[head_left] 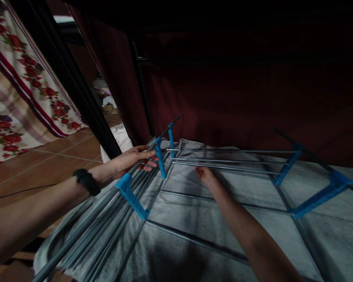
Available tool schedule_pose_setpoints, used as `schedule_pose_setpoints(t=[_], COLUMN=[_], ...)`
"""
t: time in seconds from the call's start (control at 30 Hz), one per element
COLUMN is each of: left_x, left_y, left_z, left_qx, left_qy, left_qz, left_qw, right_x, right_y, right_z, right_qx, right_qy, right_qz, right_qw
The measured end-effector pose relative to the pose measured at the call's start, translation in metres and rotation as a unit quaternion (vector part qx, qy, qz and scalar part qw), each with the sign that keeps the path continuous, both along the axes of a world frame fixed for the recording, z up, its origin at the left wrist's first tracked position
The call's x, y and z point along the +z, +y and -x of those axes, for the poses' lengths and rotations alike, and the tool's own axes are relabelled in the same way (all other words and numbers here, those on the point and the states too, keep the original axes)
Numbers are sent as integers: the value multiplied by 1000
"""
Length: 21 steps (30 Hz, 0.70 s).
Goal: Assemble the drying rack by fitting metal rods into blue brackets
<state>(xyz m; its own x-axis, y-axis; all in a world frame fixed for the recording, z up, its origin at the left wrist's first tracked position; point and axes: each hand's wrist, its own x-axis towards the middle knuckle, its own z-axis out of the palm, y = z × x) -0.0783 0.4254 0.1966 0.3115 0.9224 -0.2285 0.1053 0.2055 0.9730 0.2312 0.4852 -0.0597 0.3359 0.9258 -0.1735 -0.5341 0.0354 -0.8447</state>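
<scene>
A frame of grey metal rods and blue plastic brackets lies on a pale cloth. My left hand (pixel 142 157), wearing a black wristband (pixel 86 181), reaches to the far left side and pinches a blue bracket (pixel 160 158) between thumb and fingers. A nearer blue bracket (pixel 133 197) joins the long side rod (pixel 91 217) to the lower frame. My right hand (pixel 204 173) is closed at the thin cross rods (pixel 238 169) at mid-frame; its fingertips are partly hidden. On the right, two more blue brackets (pixel 320 196) stand tilted on the frame.
Several loose grey rods (pixel 106 231) lie bundled along the left. Dark red curtain (pixel 223 105) hangs behind, next to a slanted black post (pixel 67 78). Floral fabric (pixel 26 86) hangs at left over the tiled floor (pixel 73 150), where a black cable (pixel 23 190) runs.
</scene>
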Motion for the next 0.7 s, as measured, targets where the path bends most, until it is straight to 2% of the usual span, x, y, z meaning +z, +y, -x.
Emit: schedule_pose_setpoints(t=[0.17,0.3,0.5,0.63,0.7], left_x=[9,8,8,7,5], left_y=[-1,0,-3,-3,-2], left_z=[3,3,1,1,0], left_qx=[-34,-53,-52,-48,-48], left_qy=[80,76,72,60,52], left_qz=[-46,-62,-67,-48,-33], left_qw=[995,994,994,996,997], right_x=[9,10,4,4,6], right_y=[10,9,4,8,13], right_z=[-3,-4,-3,0,1], right_qx=[-7,-10,20,31,40], right_qy=[-83,-192,-390,-465,-517], right_qz=[47,55,39,16,-9], right_qw=[995,980,920,885,855])
